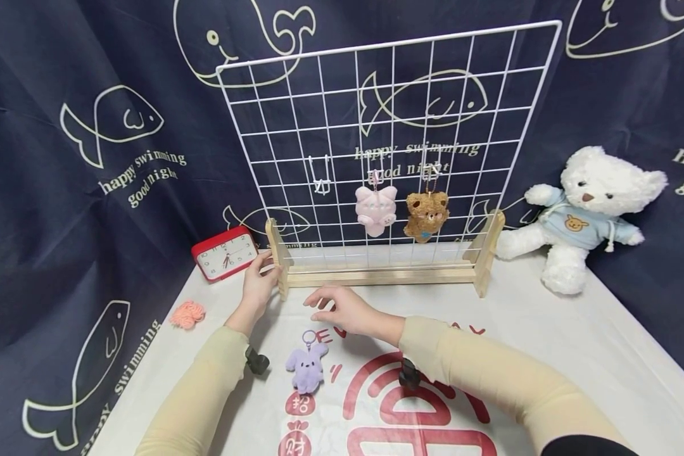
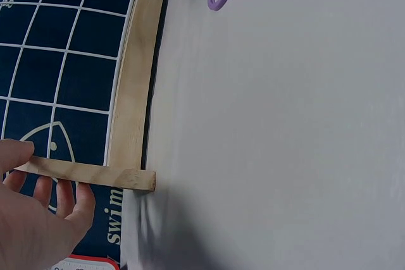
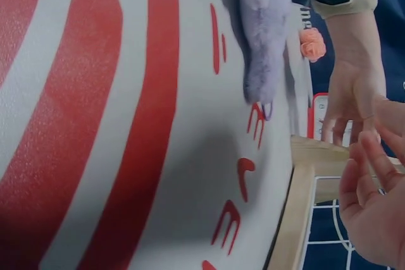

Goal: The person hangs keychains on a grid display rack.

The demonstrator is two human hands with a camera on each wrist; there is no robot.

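The curtain (image 1: 148, 38) is dark blue with cream fish, whales and words drawn on it, and the tabletop (image 1: 558, 329) is white with bright red shapes and letters. The bunny (image 1: 306, 373) is light purple with a purple ring (image 1: 309, 337), the hanging toys are a pale pink cat (image 1: 375, 212) and a brown bear (image 1: 427, 218), and the rack (image 1: 393, 120) is white on a light tan wooden stand (image 1: 384, 277). The white teddy (image 1: 610, 190) wears a pale blue shirt (image 1: 578, 231) with a brown bear face, the clock (image 1: 226, 254) is red and white, and the sleeves (image 1: 199, 392) are plain cream.
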